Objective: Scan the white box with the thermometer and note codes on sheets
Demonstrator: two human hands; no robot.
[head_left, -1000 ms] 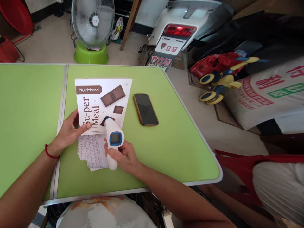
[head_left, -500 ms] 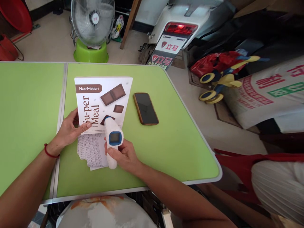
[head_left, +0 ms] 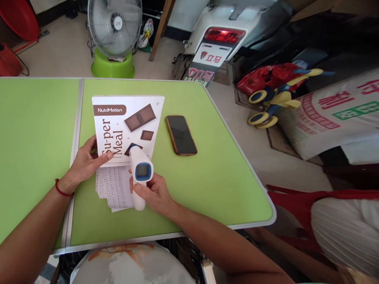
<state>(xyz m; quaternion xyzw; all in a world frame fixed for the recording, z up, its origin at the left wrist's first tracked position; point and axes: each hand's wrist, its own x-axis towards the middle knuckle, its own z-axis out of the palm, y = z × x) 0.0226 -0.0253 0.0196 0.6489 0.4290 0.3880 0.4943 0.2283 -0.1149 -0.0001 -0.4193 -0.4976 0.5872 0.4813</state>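
Note:
My left hand (head_left: pixel 89 159) grips the lower left side of a white NutriMotion box (head_left: pixel 133 122), thumb on its front and fingers hidden behind. The box is tilted up and partly covers a stack of printed paper sheets (head_left: pixel 114 189). In my right hand (head_left: pixel 155 193) is a white infrared thermometer (head_left: pixel 138 201), its fingers wrapped around the handle. A blue-framed display on the thermometer faces me, and its tip overlaps the box's lower front; whether they touch I cannot tell.
A phone (head_left: pixel 181 135) in a brown case lies right of the box on the green table (head_left: pixel 225 189). Beyond the far edge stand a fan (head_left: pixel 114 27) on a green stool (head_left: pixel 112 69) and a white scooter (head_left: pixel 197 35). A seated person (head_left: pixel 340 225) is at the right.
The view has shifted very slightly. Both hands, the box and the thermometer keep the same places relative to each other.

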